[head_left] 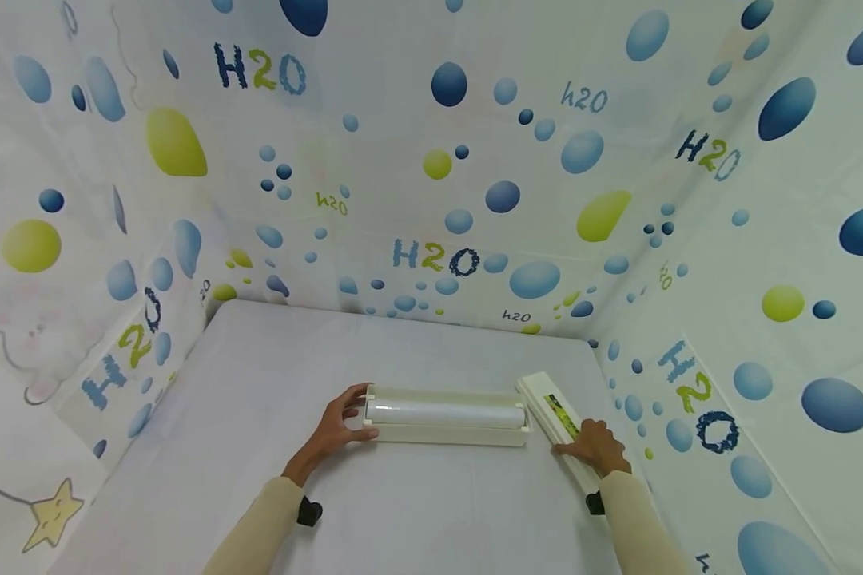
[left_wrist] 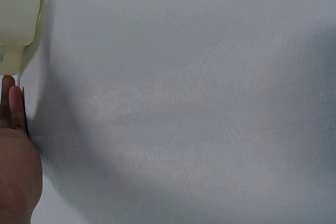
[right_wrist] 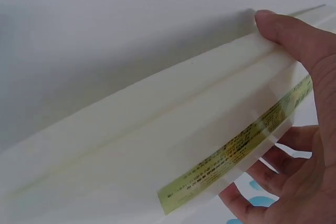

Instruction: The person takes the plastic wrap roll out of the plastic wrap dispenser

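Looks smooth and plastic in box (head_left: 446, 436) and lid (right_wrist: 173, 119); glossy on roll (head_left: 446, 414) and label (right_wrist: 237, 149); matt and finely woven on tabletop (head_left: 417, 503).

Roll (head_left: 446, 414) inside box (head_left: 453, 436) on table (head_left: 417, 511); lid (head_left: 559, 417) right of box; backdrop (head_left: 381, 160) behind table
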